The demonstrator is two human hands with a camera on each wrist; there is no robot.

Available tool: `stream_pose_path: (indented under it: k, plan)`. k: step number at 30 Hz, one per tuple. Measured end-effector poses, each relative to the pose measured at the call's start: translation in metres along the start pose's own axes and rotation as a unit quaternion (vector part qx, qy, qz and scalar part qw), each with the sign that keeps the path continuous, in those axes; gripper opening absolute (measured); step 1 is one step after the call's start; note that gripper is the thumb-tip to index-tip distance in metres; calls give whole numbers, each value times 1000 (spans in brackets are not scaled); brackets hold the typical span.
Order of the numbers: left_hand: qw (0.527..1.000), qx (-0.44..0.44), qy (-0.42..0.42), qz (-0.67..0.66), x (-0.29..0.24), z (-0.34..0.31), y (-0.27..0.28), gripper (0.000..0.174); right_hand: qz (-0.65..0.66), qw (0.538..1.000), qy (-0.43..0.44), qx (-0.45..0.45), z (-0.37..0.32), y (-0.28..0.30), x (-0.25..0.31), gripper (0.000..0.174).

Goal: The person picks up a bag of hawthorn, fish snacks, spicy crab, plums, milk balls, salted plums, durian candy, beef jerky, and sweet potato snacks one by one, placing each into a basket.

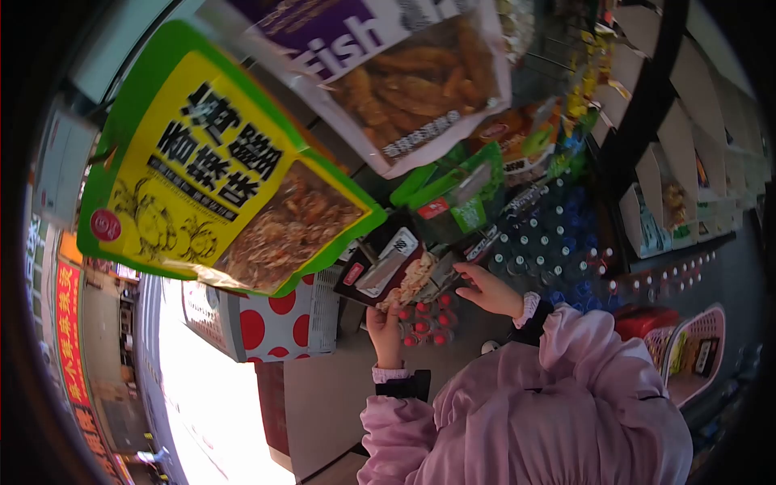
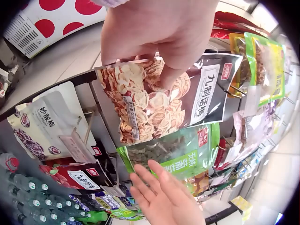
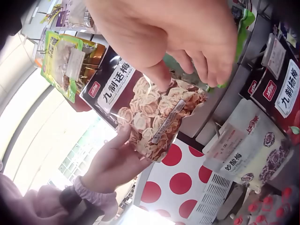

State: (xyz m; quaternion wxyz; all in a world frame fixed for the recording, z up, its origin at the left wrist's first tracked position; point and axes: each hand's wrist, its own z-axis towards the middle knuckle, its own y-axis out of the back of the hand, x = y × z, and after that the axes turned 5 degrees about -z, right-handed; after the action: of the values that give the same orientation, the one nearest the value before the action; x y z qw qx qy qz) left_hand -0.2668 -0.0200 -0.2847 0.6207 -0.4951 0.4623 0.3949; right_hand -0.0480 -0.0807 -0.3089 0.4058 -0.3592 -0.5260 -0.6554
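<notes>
Held the dark dried-plum packet (image 2: 152, 101) by its plum-filled end in the left hand (image 2: 159, 30), with the thumb over the front and the other fingers curled in around the edge. Had the right hand (image 2: 168, 201) open on the other side of that packet, fingers extended and slightly spread, with nothing gripped; could not tell from the right wrist view whether the thumb touched the packet or only overlapped it in sight. Had the packet in front of the display, between the two hands, with a green-edged packet (image 2: 180, 152) just beside it. Saw a white sour-plum pouch (image 2: 51, 124) near it on the rack, next to a dark red packet (image 2: 70, 174) with fruit printed on the front. In the head view, faced a large yellow-and-green pouch (image 1: 218, 178) with crab drawings and a white-and-purple pouch (image 1: 412, 81) marked "Fish". Had a red-dotted box (image 1: 279, 323) near the left hand, red-capped bottles (image 1: 424, 323) below the packet, and a pink basket (image 1: 715, 323) well apart, beyond the right sleeve (image 1: 582, 347).
</notes>
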Motion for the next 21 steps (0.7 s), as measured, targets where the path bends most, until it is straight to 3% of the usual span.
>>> stream_pose_path:
  k: [5, 7, 9, 14, 18, 21]
  plan:
    - [998, -19, -19, 50, 4, 13, 7, 12, 28, 990, -67, 123, -44, 20, -12, 36]
    - [997, 5, 19, 78, 4, 16, 18, 22, 27, 983, -83, 164, -70, 29, -25, 30]
    - [997, -12, -10, 81, 3, 12, 12, 29, 9, 969, -116, 219, -97, 45, -27, 28]
    - [988, -71, 4, 136, 25, -7, 18, 48, 35, 974, -176, 139, -170, 76, -42, 26]
    - [971, -131, 73, 188, 65, -26, 27, 46, 13, 973, -216, 80, -215, 103, -46, 24]
    - [962, -26, 222, 158, 78, -53, 5, 40, 0, 976, -211, 47, -248, 116, -53, 23]
